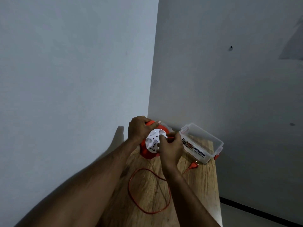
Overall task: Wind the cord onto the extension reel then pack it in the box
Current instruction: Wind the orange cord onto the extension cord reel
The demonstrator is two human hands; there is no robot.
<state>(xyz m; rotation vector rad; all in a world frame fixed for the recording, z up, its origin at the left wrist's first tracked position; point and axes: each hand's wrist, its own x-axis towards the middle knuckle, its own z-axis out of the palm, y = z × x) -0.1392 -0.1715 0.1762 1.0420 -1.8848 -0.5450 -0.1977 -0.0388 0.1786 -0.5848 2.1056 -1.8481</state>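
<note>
Both your hands work the reel [152,141]: left hand [139,128] clamps its rim steady while right hand [170,148] pinches the cord [147,194] to wind it.

Tilted orange reel [148,149], loose cord [131,192], open box [213,141]

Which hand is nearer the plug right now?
Right. The right hand is on the reel's white face, just up-left of the plug; the left hand grips the reel's far rim.
</note>
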